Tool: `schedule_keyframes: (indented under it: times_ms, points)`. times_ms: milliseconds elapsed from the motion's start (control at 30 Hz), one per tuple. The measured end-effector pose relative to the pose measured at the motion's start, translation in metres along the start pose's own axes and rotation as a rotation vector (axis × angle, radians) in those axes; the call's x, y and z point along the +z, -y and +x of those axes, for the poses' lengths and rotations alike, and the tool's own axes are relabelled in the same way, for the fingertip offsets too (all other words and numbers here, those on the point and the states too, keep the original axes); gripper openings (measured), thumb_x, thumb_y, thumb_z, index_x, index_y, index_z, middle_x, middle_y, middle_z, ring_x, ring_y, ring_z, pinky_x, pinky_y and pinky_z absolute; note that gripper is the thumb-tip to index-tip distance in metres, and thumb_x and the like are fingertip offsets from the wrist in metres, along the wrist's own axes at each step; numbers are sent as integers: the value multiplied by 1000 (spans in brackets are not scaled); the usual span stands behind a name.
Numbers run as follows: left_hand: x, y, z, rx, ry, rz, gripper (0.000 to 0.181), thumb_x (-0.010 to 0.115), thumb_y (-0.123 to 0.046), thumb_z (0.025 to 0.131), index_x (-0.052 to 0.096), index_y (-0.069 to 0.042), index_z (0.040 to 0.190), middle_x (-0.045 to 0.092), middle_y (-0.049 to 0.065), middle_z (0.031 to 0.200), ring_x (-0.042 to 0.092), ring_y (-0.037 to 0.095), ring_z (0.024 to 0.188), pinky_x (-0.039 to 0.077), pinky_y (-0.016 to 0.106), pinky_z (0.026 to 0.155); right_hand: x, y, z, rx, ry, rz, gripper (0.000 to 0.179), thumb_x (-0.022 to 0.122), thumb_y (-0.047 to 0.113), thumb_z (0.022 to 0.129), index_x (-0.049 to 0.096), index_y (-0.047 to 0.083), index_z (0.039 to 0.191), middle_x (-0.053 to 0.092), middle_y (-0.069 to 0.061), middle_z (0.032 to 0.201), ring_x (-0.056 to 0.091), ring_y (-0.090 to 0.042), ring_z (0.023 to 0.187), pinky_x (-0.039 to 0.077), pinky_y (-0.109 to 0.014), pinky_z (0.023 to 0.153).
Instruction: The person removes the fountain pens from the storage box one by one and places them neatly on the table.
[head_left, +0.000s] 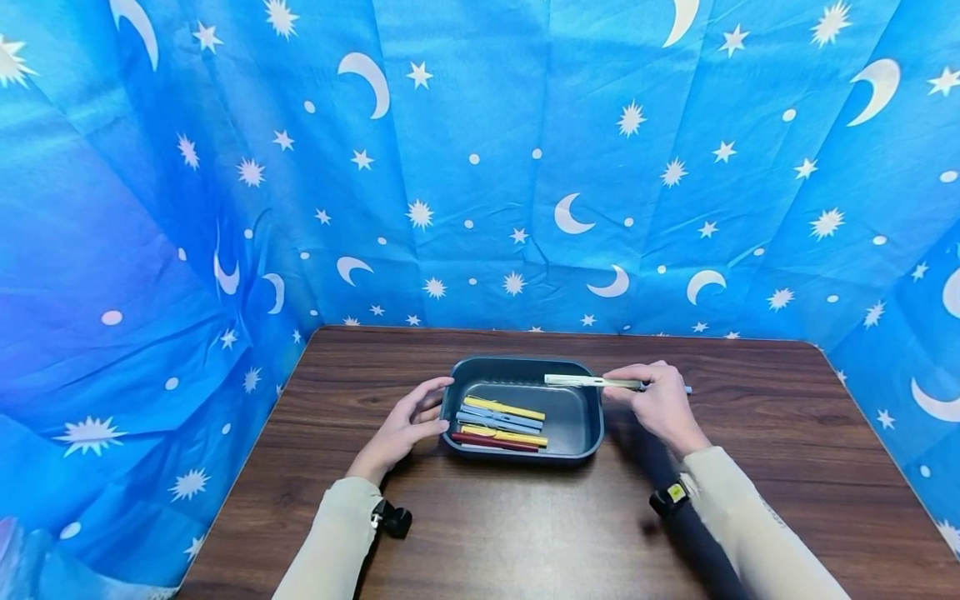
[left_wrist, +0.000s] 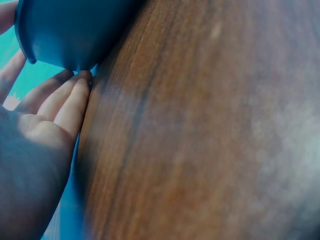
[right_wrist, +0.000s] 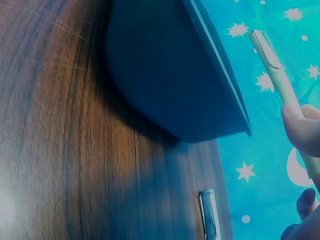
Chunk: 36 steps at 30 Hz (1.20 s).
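A dark grey-blue tray [head_left: 525, 457] with rounded corners sits on the table. In its left half, several pens lie side by side: a yellow pen [head_left: 504, 407], blue-grey ones [head_left: 498, 421], another yellow one and a dark red pen [head_left: 495, 442]. My left hand [head_left: 405, 425] touches the tray's left end, its fingers fairly straight in the left wrist view. My right hand [head_left: 660, 404] pinches a pale green pen [right_wrist: 281, 82] between thumb and fingers. That pen is held level above the tray's right end, its clip end pointing left over the tray.
Another pen [right_wrist: 210, 215] with a metal clip lies on the wooden table [head_left: 480, 533], right of the tray and partly hidden by my right hand in the head view. A blue cloth [head_left: 480, 167] with moons and stars hangs behind the table and along its sides.
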<state>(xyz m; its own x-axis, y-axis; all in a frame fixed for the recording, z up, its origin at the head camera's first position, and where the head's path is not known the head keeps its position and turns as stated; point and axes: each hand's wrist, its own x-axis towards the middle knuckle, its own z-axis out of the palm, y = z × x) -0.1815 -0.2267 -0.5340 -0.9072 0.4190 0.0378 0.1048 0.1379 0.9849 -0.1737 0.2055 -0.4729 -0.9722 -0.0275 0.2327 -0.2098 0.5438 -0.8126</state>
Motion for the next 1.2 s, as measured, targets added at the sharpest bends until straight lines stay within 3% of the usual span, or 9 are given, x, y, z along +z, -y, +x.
schedule_keyframes:
  times_ms: [267, 500, 800, 1200]
  points:
    - [0, 0, 0, -1, -3, -1, 63, 70, -12, 101, 44, -22, 158, 46, 16, 161, 49, 38, 145, 46, 49, 115, -15, -12, -3, 45, -39, 5, 14, 87, 12, 87, 85, 12, 101, 76, -6, 90, 45, -22, 84, 36, -33, 72]
    - [1, 0, 0, -1, -1, -2, 63, 68, -8, 101, 44, -21, 158, 46, 17, 161, 49, 39, 145, 46, 46, 114, -29, -22, -10, 111, -28, 33, 18, 86, 19, 90, 85, 9, 105, 71, -14, 99, 45, -23, 87, 34, -35, 75]
    - [2, -2, -1, -8, -2, -2, 63, 68, -9, 102, 43, -19, 159, 45, 18, 161, 49, 40, 145, 46, 49, 114, -41, -40, -16, 100, -89, -16, 21, 87, 17, 89, 84, 7, 107, 77, -16, 103, 48, -21, 83, 35, -30, 72]
    - [2, -3, -1, 2, 3, -4, 64, 68, -8, 101, 42, -16, 159, 45, 19, 161, 48, 41, 146, 48, 44, 113, -55, -59, -25, 141, -108, -75, 22, 86, 18, 89, 84, 7, 108, 79, -17, 104, 61, -2, 82, 46, -19, 64]
